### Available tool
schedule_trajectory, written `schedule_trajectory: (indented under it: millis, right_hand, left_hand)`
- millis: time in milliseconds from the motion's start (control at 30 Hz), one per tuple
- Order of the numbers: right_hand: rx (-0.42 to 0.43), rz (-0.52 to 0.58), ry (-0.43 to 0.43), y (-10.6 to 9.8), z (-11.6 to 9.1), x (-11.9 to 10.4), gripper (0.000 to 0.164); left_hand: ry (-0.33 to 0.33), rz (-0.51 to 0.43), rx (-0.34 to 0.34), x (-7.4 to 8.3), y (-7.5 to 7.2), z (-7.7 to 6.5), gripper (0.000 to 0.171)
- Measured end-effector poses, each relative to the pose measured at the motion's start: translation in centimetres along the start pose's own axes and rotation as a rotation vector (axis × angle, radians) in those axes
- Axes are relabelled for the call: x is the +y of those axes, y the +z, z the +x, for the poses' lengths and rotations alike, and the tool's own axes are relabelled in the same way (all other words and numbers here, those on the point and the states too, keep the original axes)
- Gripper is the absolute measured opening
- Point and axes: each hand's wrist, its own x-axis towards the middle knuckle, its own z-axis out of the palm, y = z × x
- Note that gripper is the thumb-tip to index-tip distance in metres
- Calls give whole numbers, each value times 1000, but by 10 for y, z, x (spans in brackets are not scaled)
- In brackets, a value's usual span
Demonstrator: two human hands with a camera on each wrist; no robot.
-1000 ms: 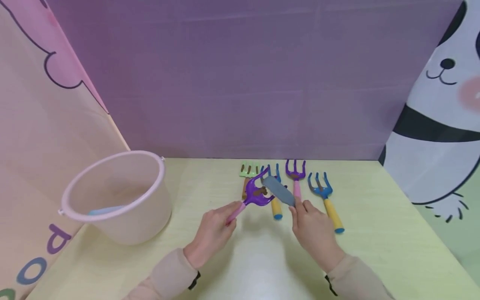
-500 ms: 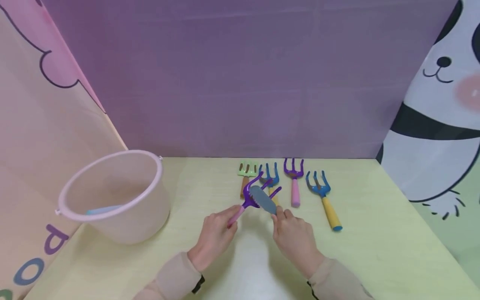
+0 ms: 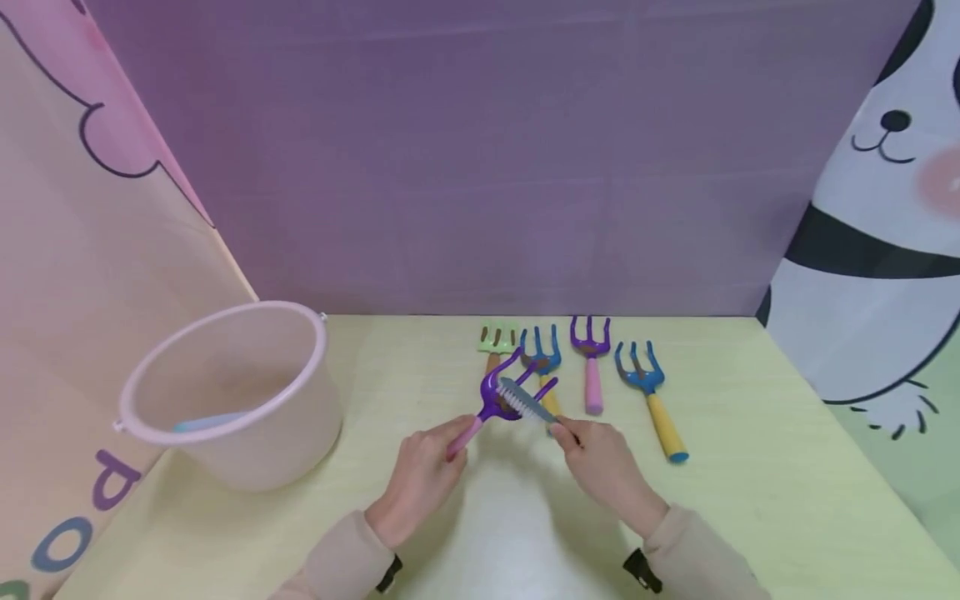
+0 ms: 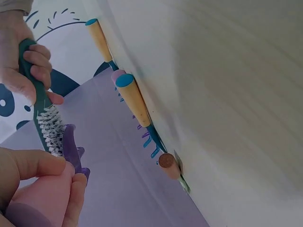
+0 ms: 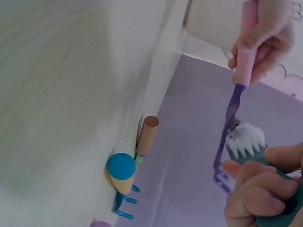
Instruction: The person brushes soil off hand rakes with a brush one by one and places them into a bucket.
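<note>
My left hand (image 3: 423,471) grips the pink handle of a small purple garden fork (image 3: 491,396), its tines raised above the table. Brown dirt clings to the fork's head, visible in the right wrist view as a brown clump (image 5: 235,123). In my right hand (image 3: 607,467) is a grey-green scrub brush (image 3: 528,402). Its white bristles (image 4: 51,125) touch the fork's head. Fingers of the right hand (image 5: 260,194) curl round the brush handle in the right wrist view.
Behind lie a green rake (image 3: 498,340) with brown handle, a blue fork (image 3: 542,360) partly hidden, a purple fork (image 3: 592,367) and another blue fork (image 3: 651,400). A pale pink bucket (image 3: 247,450) holding something light blue stands left. A purple backdrop (image 3: 480,167) rises behind the table.
The brush has moved left from near the tines onto the fork's head, then turned so its bristles show. The held fork has tilted slightly.
</note>
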Motion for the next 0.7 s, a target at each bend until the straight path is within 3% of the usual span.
schedule_trajectory:
  millis: [133,267,333,467,700]
  right_hand:
    - [-79,234,91,-9,6,5,29]
    - [-95,284,95,-10,8,7,31]
    - [-50,220,61,-8,7,9,29]
    - [111,-43,-80,-2,4,11,29]
    - [333,-417,-316,6,-1,11,29]
  left_hand:
    - [-11,-7,-13,0,-2,2,40]
    - [-33,-29,-48,1,-3,3,40]
    - [-30,-28,-49,1,-4,4,40]
    - [-19,-16,-30,2,-5,6,40]
    - [-57,-80,-83,3,-5,4,41]
